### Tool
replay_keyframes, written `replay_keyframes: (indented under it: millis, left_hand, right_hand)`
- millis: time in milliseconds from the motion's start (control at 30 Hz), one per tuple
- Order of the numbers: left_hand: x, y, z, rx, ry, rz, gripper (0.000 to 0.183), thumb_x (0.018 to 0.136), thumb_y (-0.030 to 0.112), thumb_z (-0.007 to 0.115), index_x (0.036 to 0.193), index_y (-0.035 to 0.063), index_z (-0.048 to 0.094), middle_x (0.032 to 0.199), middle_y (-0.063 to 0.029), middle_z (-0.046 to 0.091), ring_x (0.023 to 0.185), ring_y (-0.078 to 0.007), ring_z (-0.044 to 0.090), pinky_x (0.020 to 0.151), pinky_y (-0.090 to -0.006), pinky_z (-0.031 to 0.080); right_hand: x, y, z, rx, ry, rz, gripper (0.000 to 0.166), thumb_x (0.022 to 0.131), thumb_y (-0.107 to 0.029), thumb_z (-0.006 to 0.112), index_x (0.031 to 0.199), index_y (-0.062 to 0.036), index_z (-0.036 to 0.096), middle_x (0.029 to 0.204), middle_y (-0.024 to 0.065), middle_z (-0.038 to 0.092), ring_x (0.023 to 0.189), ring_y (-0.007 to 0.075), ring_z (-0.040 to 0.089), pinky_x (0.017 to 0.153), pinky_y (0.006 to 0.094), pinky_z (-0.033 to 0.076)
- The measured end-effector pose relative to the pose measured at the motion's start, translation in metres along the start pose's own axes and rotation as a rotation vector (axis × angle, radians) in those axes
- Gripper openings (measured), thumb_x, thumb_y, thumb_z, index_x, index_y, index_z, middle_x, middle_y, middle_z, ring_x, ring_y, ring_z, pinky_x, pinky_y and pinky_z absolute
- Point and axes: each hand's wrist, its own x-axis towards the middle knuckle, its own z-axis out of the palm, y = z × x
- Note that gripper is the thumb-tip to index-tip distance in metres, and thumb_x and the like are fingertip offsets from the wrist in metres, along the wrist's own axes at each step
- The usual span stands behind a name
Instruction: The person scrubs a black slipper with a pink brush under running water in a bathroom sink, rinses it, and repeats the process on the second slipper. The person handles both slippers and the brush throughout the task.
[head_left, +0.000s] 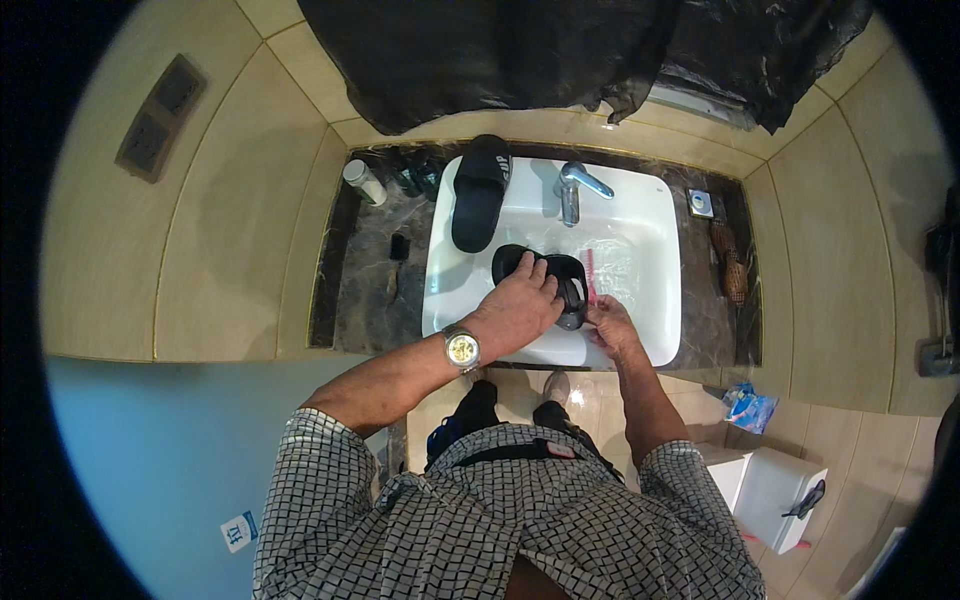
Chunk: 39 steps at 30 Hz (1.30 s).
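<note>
My left hand (521, 311), with a watch on its wrist, lies over a black slipper (571, 292) above the front part of a white sink (450, 289). My right hand (611, 322) holds the lower end of a pink brush (590, 274), whose bristled part stands up just right of the slipper. A second black slipper (480, 199), with white lettering on its strap, rests across the left back rim of the sink. Behind the basin's middle is a chrome faucet (571, 196), and rippling water shows in the basin. My left fingers partly cover the near slipper.
The dark marble counter (360, 277) bears a white bottle (365, 182), dark bottles (420, 176) and a small black object (399, 247) on the left. On its right are a small box (700, 203) and a brown patterned object (731, 266). Black plastic sheeting (510, 60) hangs behind.
</note>
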Motion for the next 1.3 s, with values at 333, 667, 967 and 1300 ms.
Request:
replay_keyframes:
  millis: [333, 667, 967, 1300]
  left_hand:
    - [-0.01, -0.011, -0.027, 0.045, 0.182, 0.085, 0.032, 0.092, 0.017, 0.06, 0.121, 0.0091, 0.07, 0.124, -0.0154, 0.068, 0.125, -0.0372, 0.058, 0.115, -0.0572, 0.035]
    - [-0.001, -0.011, -0.055, 0.107, 0.207, 0.09, 0.024, 0.09, 0.018, 0.063, 0.111, 0.0089, 0.07, 0.112, -0.0114, 0.069, 0.113, -0.0314, 0.064, 0.105, -0.0531, 0.044]
    - [0.024, -0.001, -0.073, 0.11, 0.216, 0.083, 0.021, 0.089, 0.015, 0.063, 0.108, 0.0098, 0.07, 0.103, -0.009, 0.068, 0.105, -0.0291, 0.064, 0.1, -0.0503, 0.046]
    - [0.034, 0.022, -0.04, -0.178, 0.11, -0.187, 0.052, 0.086, 0.016, 0.07, 0.135, 0.0023, 0.059, 0.129, -0.0168, 0.065, 0.127, -0.0338, 0.056, 0.109, -0.0487, 0.042]
  right_hand:
    - [0.005, -0.013, 0.021, 0.326, -0.047, -0.017, 0.021, 0.103, -0.028, 0.065, 0.115, -0.0145, 0.055, 0.073, -0.0014, 0.057, 0.045, 0.0088, 0.041, 0.034, 0.0238, 0.025]
    - [-0.003, -0.033, 0.034, 0.463, -0.18, 0.02, 0.036, 0.109, -0.046, 0.045, 0.118, -0.014, 0.06, 0.085, 0.0017, 0.066, 0.051, 0.0108, 0.052, 0.034, 0.0224, 0.025]
    - [-0.008, -0.044, 0.017, 0.51, -0.175, 0.01, 0.034, 0.109, -0.045, 0.05, 0.111, -0.0128, 0.061, 0.084, 0.0009, 0.066, 0.051, 0.0091, 0.05, 0.037, 0.0214, 0.032]
    - [-0.012, -0.055, -0.04, 0.399, -0.227, -0.169, 0.021, 0.103, -0.033, 0.066, 0.11, -0.0124, 0.066, 0.076, -0.0033, 0.062, 0.051, 0.0072, 0.05, 0.037, 0.0229, 0.031]
